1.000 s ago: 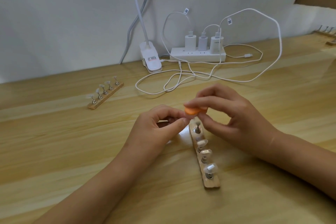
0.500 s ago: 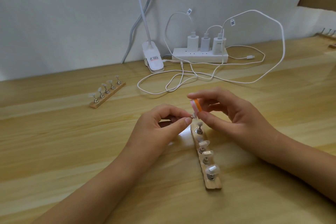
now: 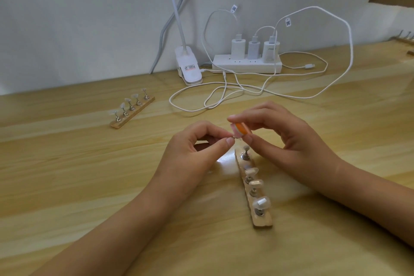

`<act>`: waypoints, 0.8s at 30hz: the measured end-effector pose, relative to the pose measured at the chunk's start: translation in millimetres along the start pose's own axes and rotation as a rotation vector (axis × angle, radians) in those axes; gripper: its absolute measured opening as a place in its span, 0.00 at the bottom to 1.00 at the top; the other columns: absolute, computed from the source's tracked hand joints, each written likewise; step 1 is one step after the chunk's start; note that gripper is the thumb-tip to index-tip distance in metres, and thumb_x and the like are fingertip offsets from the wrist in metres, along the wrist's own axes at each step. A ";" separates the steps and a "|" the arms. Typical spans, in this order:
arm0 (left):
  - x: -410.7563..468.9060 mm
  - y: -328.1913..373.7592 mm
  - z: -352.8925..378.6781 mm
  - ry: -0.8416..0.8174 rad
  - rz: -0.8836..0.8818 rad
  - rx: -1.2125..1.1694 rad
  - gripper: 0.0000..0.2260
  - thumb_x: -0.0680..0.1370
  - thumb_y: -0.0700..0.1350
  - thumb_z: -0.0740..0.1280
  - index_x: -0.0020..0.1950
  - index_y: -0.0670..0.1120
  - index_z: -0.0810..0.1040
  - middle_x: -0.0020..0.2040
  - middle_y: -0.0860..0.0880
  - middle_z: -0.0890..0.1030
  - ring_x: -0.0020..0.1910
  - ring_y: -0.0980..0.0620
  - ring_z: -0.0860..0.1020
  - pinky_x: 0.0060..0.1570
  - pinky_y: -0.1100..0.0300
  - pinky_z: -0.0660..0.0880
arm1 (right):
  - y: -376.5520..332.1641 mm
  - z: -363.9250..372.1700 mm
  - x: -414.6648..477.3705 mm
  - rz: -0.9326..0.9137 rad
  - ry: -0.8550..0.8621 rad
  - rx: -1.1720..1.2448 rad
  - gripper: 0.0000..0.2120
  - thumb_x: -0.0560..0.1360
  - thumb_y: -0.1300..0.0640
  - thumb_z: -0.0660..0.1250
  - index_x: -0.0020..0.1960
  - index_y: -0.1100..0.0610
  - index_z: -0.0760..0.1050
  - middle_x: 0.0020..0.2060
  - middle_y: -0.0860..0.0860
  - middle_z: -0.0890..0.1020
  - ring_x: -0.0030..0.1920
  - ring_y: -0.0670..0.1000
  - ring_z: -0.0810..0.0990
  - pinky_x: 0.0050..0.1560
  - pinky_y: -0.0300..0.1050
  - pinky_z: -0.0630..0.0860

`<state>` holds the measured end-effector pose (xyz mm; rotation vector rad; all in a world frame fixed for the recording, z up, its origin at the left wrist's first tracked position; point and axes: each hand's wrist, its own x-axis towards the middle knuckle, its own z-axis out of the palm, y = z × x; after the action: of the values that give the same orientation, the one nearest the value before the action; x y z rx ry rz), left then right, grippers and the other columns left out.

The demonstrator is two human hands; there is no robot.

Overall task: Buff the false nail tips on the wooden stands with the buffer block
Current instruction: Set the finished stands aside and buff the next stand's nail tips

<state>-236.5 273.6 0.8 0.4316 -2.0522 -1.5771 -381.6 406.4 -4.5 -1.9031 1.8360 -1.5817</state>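
My light wooden table fills the view. At 12 o'clock, against the wall, lies a long white power strip with three white chargers plugged in. The right one carries faint grey lettering I cannot read. Their thin white cables loop across the table, and two of them wear small white tags printed with square codes. At 11 o'clock sits a white clip lamp base; the small red and black print on its label is too fine to read.

A slim wooden stand with five metal pegs lies at 10 o'clock, well apart from my hands. A second slim wooden stand runs toward 5 o'clock just beneath them, its pegs topped with clear, glossy false nail tips.

My right hand pinches a small orange, pink and white buffer block between thumb and curled forefinger, above the stand's far end. My left hand nips a tiny pale piece against the block; I cannot tell what it is.
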 end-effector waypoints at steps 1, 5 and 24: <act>-0.4 0.3 0.0 0.002 0.002 -0.007 0.02 0.74 0.42 0.73 0.42 0.48 0.83 0.43 0.46 0.84 0.41 0.54 0.81 0.40 0.66 0.75 | -0.4 0.1 0.2 0.014 0.005 0.012 0.14 0.78 0.60 0.69 0.63 0.53 0.78 0.52 0.53 0.79 0.55 0.53 0.79 0.57 0.44 0.77; -1.5 1.7 1.2 -0.034 0.045 -0.007 0.02 0.75 0.42 0.72 0.42 0.46 0.82 0.43 0.45 0.83 0.43 0.52 0.80 0.43 0.66 0.75 | -5.9 0.9 -1.6 -0.056 -0.017 -0.048 0.14 0.78 0.58 0.69 0.63 0.51 0.78 0.52 0.52 0.77 0.55 0.52 0.78 0.58 0.36 0.72; 0.1 1.7 2.7 -0.058 0.051 -0.042 0.02 0.71 0.48 0.71 0.39 0.55 0.81 0.41 0.59 0.78 0.42 0.59 0.77 0.45 0.59 0.76 | -5.0 -1.9 -0.2 -0.023 0.116 0.202 0.14 0.77 0.58 0.69 0.61 0.53 0.75 0.52 0.54 0.80 0.53 0.56 0.81 0.60 0.48 0.76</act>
<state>-238.1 276.2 1.9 0.3193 -2.0529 -1.6163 -379.3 409.1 -0.5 -1.7869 1.6262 -1.8424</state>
